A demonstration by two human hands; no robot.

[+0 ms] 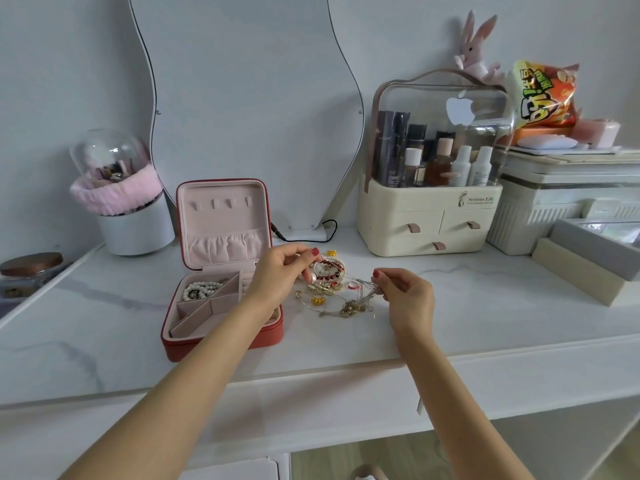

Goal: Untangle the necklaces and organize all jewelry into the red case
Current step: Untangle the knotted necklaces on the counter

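From the head view, nearest the camera are the two bare forearms reaching forward over the table (346,344) edge, both hands meeting at the jewelry heap just right of the red case (221,336).

The left hand (277,271) hangs over the right rim of the red case, its fingers (306,259) curled and pinched together on what looks like a thin chain end at the heap's upper left, beside the red bead bracelet (332,268). The right hand (408,294) sits on the far side of the heap from the red case, its fingers (379,275) pinched on the silvery strands of the tangled necklaces (349,299).

The relation that matters: the tangle lies between the two hands, its knot low and toward the right hand, and the strands run roughly from the left pinch down and across to the right pinch. The long axis is therefore side to side, away from the red case. I judge that pulling the hands gently apart along that line would show which strand is free. The right hand is nearer the knot, the left nearer the red case.

The red case stands open, lid upright, with a pearl strand (201,289) already in its rear left compartment. Small gold pieces (318,300) and a ring (353,285) remain loose on the table beside the case.
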